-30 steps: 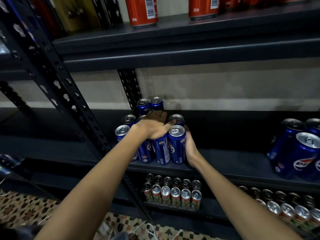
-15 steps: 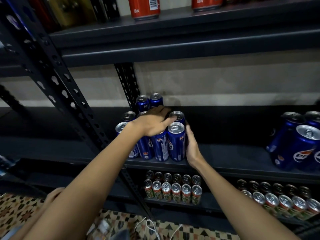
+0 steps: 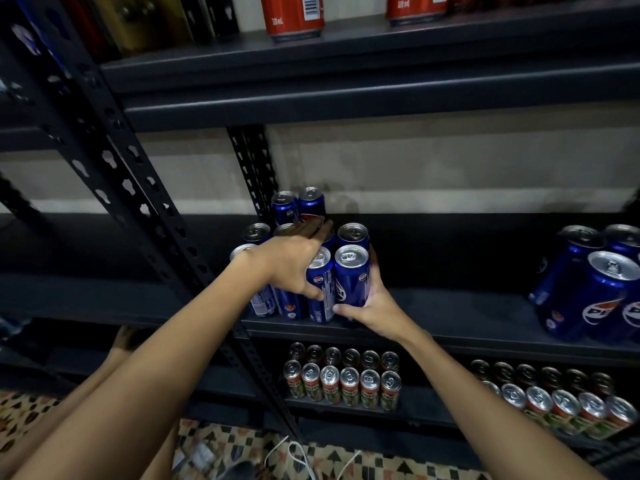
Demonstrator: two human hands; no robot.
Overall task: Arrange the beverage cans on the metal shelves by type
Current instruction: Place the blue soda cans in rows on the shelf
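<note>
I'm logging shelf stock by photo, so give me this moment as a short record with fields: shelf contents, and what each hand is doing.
top shelf: red cans
middle shelf: blue Pepsi cans clustered left, another blue group right
lower shelf: rows of red-and-green cans
left hand: laid flat over the cluster's tops, thumb on a front can
right hand: grips the front right Pepsi can

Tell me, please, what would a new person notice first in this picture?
First, the two hands on the cluster of blue cans at the middle shelf: the left hand lies over the tops, the right hand grips the front right can. Next, the red cans on the top shelf.
</note>
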